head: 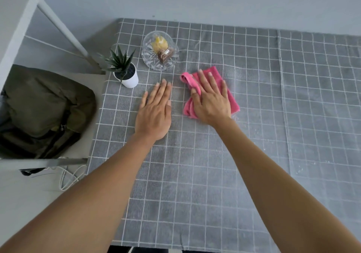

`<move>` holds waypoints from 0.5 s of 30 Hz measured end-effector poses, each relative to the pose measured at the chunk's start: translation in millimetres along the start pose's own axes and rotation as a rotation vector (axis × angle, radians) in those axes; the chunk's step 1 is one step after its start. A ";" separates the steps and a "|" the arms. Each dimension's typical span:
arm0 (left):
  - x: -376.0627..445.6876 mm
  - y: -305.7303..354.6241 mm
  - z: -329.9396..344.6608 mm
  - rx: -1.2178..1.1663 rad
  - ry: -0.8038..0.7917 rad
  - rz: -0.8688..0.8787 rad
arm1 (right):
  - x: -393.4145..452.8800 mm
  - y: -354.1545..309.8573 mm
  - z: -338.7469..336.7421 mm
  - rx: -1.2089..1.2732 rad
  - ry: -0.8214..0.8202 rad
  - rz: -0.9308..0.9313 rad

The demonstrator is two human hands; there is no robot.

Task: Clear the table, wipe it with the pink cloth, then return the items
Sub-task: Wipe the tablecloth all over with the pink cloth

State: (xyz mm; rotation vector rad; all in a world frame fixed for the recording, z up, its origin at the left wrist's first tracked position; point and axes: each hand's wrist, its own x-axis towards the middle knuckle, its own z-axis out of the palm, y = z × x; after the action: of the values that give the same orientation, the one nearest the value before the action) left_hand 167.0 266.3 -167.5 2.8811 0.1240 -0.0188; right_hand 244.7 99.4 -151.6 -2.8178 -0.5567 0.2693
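The right hand (211, 100) lies flat with fingers spread on the rumpled pink cloth (233, 101), a soft terry square pressed to the table (293, 115), whose grey woven cover carries a white grid. The left hand (155, 112) rests open, palm down, just beside the cloth. Near the table's far left corner stand a cut-glass bowl (148, 57) and a spiky plant in a smooth white pot (130, 79).

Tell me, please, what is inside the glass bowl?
The glass bowl holds a yellow piece and a brownish wrapped piece, perhaps sweets. What they are exactly cannot be told, nor whether anything lies under them.
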 end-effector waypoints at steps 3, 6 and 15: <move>-0.2 -0.4 1.1 0.008 -0.001 -0.005 | 10.5 18.5 -2.6 0.028 0.032 0.238; -1.1 -1.2 1.1 0.022 0.011 -0.003 | 7.1 3.3 -0.3 0.030 0.016 0.190; -0.3 -0.6 0.1 0.013 -0.001 -0.004 | 2.8 10.7 2.2 0.046 0.047 0.238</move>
State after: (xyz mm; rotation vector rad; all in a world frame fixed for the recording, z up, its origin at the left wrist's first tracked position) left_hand 166.7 266.8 -167.7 2.8940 0.1302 -0.0221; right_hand 250.4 91.4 -157.1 -2.8368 -0.2008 0.2557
